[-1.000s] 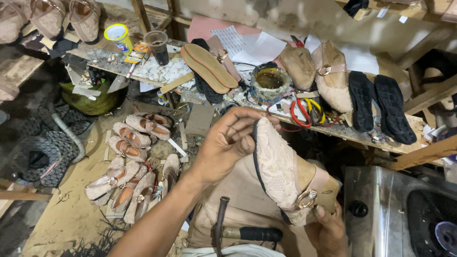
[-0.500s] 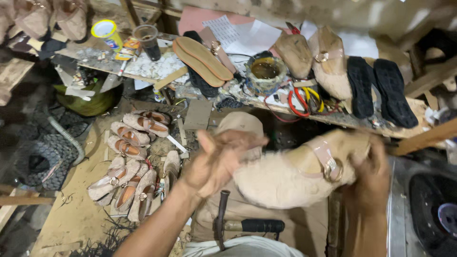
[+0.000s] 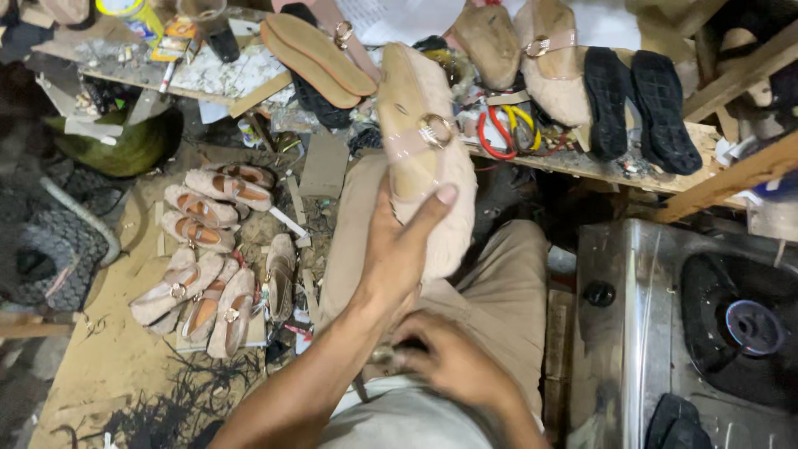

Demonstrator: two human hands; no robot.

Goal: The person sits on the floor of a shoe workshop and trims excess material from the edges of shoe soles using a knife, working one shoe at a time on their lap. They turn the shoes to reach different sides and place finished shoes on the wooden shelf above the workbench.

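My left hand (image 3: pixel 399 249) holds up a beige fuzzy slipper (image 3: pixel 420 141) with a clear strap and a round metal buckle, its toe pointing away from me. The thumb lies across the slipper's side. My right hand (image 3: pixel 453 362) is low on my lap, its fingers curled over a dark tool handle (image 3: pixel 405 346) that is mostly hidden and blurred.
A cluttered wooden bench (image 3: pixel 582 162) ahead carries tan insoles (image 3: pixel 320 54), black soles (image 3: pixel 640 100), more beige slippers (image 3: pixel 549 58) and red-handled scissors (image 3: pixel 496 133). Several finished slippers (image 3: pixel 204 274) lie on the dirt floor at left. A steel gas stove (image 3: pixel 690 333) stands at right.
The slipper passed from my right hand to my left, which turned it upright and raised it toward the bench. My right hand dropped to my lap onto the tool.
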